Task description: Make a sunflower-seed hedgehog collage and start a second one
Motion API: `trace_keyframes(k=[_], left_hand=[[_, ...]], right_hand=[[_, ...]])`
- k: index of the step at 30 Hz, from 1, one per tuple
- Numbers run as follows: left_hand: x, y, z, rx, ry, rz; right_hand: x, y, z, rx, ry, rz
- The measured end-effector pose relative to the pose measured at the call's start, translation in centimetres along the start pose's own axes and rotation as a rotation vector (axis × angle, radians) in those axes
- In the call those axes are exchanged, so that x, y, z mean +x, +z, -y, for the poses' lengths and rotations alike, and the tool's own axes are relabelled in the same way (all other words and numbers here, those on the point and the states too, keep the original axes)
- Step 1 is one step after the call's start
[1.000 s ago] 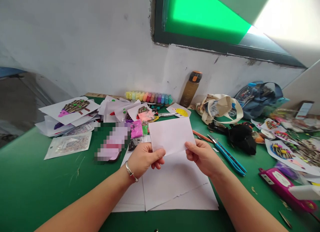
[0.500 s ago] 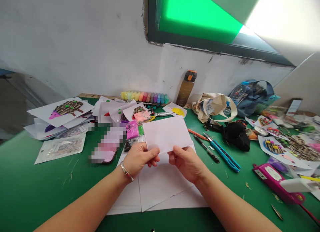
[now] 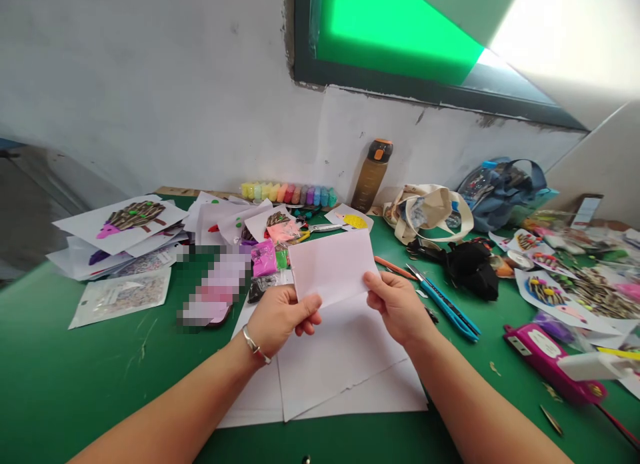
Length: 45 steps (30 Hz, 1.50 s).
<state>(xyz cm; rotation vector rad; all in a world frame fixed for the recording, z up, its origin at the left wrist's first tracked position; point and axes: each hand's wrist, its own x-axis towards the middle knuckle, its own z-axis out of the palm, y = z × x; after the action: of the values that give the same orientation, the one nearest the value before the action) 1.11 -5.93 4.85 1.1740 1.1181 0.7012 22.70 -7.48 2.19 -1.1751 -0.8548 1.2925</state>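
Note:
A small white sheet of paper [image 3: 330, 264] is held up in front of me, its top edge tilted slightly. My left hand [image 3: 283, 317] pinches its lower left corner between thumb and fingers, a silver bracelet on the wrist. At the right edge, my right hand [image 3: 397, 304] grips the same sheet with the thumb on top. Below lie larger white papers [image 3: 325, 384], overlapping, one with a rough torn edge. Just past my right hand are a blue utility knife [image 3: 445, 304] and an orange pencil [image 3: 395, 267].
On the left is a pile of hedgehog pictures [image 3: 135, 221] beside a bead packet [image 3: 123, 294] and a blurred phone [image 3: 215, 294]. Clay packets [image 3: 263, 257] sit behind the paper. A brown bottle [image 3: 371, 177], a cloth bag [image 3: 430, 211] and a magenta glue gun [image 3: 550, 357] stand or lie farther right.
My right hand has slid outward along the small sheet's lower edge, from near its middle to its right side. My left hand keeps its hold in almost the same place.

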Motion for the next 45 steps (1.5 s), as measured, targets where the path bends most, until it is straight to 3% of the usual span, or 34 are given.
trace_keyframes(k=[6, 11, 13, 16, 18, 19, 22, 24, 26, 29, 31, 33, 36, 38, 41, 45], left_hand=[[-0.1, 0.0, 0.0, 0.006, -0.008, -0.017], [0.7, -1.8, -0.2, 0.144, -0.023, -0.100], [0.8, -2.9, -0.6, 0.365, 0.097, -0.215], [0.3, -3.8, -1.0, 0.726, 0.421, -0.512], [-0.1, -3.6, -0.7, 0.869, 0.632, -0.550], [-0.2, -3.2, -0.2, 0.899, 0.727, -0.509], [0.2, -1.7, 1.7, 1.037, 0.867, -0.102], [0.8, -0.8, 3.1, 1.171, 0.843, 0.093], [1.4, -0.4, 4.1, 1.282, 0.755, 0.205], [1.8, -0.4, 4.9, 1.348, 0.695, 0.250], [1.8, -0.6, 5.1, 1.351, 0.700, 0.259], [1.9, -0.8, 5.3, 1.344, 0.721, 0.256], [2.0, -0.9, 5.3, 1.328, 0.754, 0.264], [2.0, -1.0, 5.1, 1.324, 0.772, 0.295], [1.7, -1.1, 4.6, 1.327, 0.820, 0.318], [1.2, -1.1, 4.1, 1.319, 0.867, 0.305]], right_hand=[[0.4, -1.0, 0.2, -0.068, -0.002, 0.041], [0.3, -2.1, 0.5, -0.125, 0.264, 0.201], [0.2, -2.5, 0.7, -0.179, 0.334, 0.235], [0.2, -2.6, 0.9, -0.245, 0.375, 0.282], [0.1, -2.2, 0.9, -0.278, 0.399, 0.320], [0.0, -1.9, 0.8, -0.292, 0.408, 0.333], [-0.3, -1.1, 0.4, -0.377, 0.398, 0.354], [-0.4, -1.0, 0.4, -0.518, 0.355, 0.384], [-0.5, -1.5, 0.9, -0.683, 0.276, 0.388], [-0.4, -3.6, 2.8, -0.860, 0.106, 0.241], [-0.5, -5.7, 4.2, -0.979, 0.001, 0.031], [-0.8, -8.1, 5.2, -1.178, 0.019, -0.158], [-1.4, -11.3, 5.4, -1.455, 0.037, -0.283], [-1.8, -12.8, 4.9, -1.608, 0.018, -0.350], [-2.0, -13.8, 3.6, -1.752, 0.103, -0.398], [-1.9, -14.1, 2.1, -1.789, 0.195, -0.342]])
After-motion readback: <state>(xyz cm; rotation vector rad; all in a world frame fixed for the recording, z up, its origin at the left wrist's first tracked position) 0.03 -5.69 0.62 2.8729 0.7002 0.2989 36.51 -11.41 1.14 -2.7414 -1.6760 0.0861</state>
